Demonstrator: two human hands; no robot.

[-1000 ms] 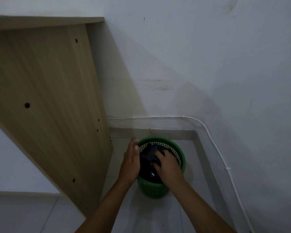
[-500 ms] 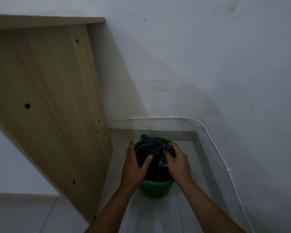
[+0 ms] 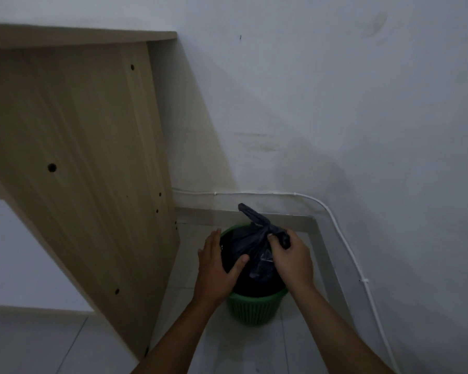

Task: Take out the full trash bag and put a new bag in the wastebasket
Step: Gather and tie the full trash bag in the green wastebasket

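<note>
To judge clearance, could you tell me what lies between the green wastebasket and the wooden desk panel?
In the head view, only the left hand on the wastebasket rim.

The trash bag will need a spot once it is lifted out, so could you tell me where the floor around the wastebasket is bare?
Bare tile lies in front of the green wastebasket, between the forearms, and at lower left in front of the wooden desk panel. It is tight behind and right of the basket, where the wall skirting and white cable close the corner.

dim, bluish light; soft shadow on the wall; slight blur, edges bowed.
</note>
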